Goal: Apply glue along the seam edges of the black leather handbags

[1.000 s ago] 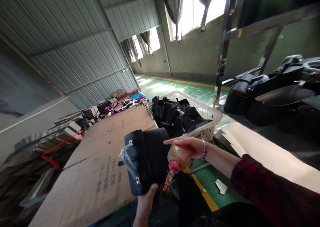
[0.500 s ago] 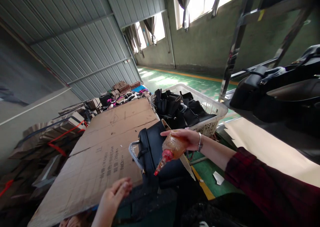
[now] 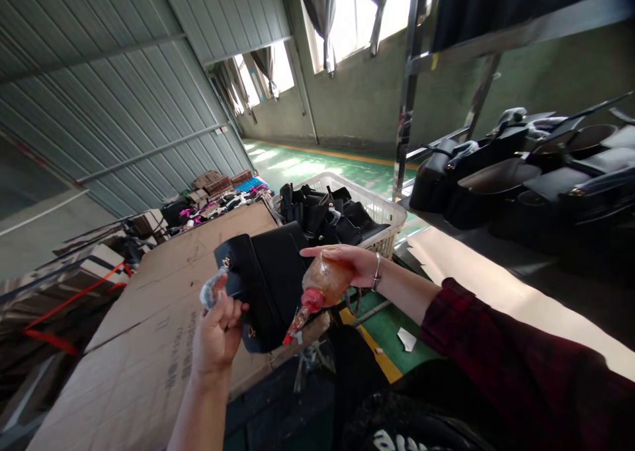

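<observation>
A black handbag (image 3: 272, 276) is tipped up at the near edge of the cardboard-topped table. My left hand (image 3: 218, 322) is closed around its handle (image 3: 211, 291), which is wrapped in clear plastic. In my right hand (image 3: 354, 264) is a squeeze bottle (image 3: 325, 279) of amber stuff, probably glue, with a red, crusted nozzle pointing down and left. The bottle is in front of the bag's right side; whether its tip touches the bag I cannot tell.
Behind the bag stands a white plastic basket (image 3: 391, 219) full of black pieces. Several black handbags (image 3: 496, 173) sit on a rack shelf at the right. Cardboard (image 3: 133, 292) covers the table, with stacked parts (image 3: 104, 272) along its left. A paper scrap (image 3: 407, 339) lies on the green floor.
My left hand has moved up and taken hold of the bag's handle. The bag has been lifted and turned. My right hand still holds the bottle. The view has swung right.
</observation>
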`<state>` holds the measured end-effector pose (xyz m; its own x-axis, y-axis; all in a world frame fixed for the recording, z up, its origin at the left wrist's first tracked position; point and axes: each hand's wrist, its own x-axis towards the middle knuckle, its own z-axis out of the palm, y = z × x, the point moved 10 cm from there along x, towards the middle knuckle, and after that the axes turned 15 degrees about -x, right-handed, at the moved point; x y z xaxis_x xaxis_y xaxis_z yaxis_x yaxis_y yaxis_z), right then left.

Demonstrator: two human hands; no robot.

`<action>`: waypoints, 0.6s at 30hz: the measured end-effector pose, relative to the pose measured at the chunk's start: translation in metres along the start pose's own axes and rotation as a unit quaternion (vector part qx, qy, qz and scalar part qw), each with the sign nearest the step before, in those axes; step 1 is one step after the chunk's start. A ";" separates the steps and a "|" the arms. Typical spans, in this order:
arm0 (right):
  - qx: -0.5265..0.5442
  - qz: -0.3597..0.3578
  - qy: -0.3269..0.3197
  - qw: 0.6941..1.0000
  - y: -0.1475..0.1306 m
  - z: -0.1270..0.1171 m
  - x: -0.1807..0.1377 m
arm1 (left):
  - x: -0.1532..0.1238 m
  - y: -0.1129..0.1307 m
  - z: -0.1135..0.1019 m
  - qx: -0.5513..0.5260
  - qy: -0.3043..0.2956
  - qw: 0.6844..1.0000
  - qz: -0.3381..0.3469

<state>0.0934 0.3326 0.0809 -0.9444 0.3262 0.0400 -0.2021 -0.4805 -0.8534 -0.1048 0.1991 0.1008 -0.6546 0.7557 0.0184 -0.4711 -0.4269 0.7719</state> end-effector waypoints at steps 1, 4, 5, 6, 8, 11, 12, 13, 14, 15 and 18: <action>-0.002 -0.009 0.001 1.000 -0.003 0.000 -0.004 | -0.001 0.010 0.008 0.025 -0.021 0.999 0.037; 0.011 -0.019 -0.005 1.000 0.003 0.001 -0.016 | -0.009 0.024 0.007 0.092 -0.046 0.989 0.107; 0.020 -0.018 -0.005 1.000 0.009 0.001 -0.021 | -0.012 0.022 -0.001 0.103 -0.048 0.987 0.110; 0.028 -0.017 -0.003 0.999 0.017 -0.001 -0.027 | -0.015 0.016 -0.011 0.105 -0.050 0.988 0.098; 0.038 -0.016 0.013 0.999 0.032 -0.007 -0.041 | -0.023 0.000 -0.037 0.114 -0.044 0.991 0.062; 0.045 -0.028 0.071 0.996 0.051 -0.027 -0.072 | -0.037 -0.012 -0.073 0.128 -0.010 0.991 0.047; 0.050 -0.031 0.099 0.993 0.056 -0.036 -0.085 | -0.042 -0.014 -0.080 0.126 0.001 0.991 0.052; 0.058 -0.031 0.131 0.989 0.061 -0.046 -0.098 | -0.047 -0.015 -0.085 0.121 0.010 0.991 0.060; 0.066 -0.028 0.172 0.982 0.066 -0.058 -0.112 | -0.051 -0.016 -0.089 0.115 0.019 0.991 0.071; 0.075 -0.022 0.220 0.972 0.073 -0.070 -0.127 | -0.056 -0.017 -0.092 0.111 0.027 0.990 0.081; 0.104 0.016 0.346 0.932 0.097 -0.101 -0.165 | -0.070 -0.022 -0.098 0.105 0.047 0.987 0.114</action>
<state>0.2563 0.3146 -0.0611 -0.5720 0.7215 -0.3900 -0.2902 -0.6228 -0.7266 -0.1066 0.1071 0.0208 -0.7860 0.5984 0.1550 -0.1795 -0.4608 0.8691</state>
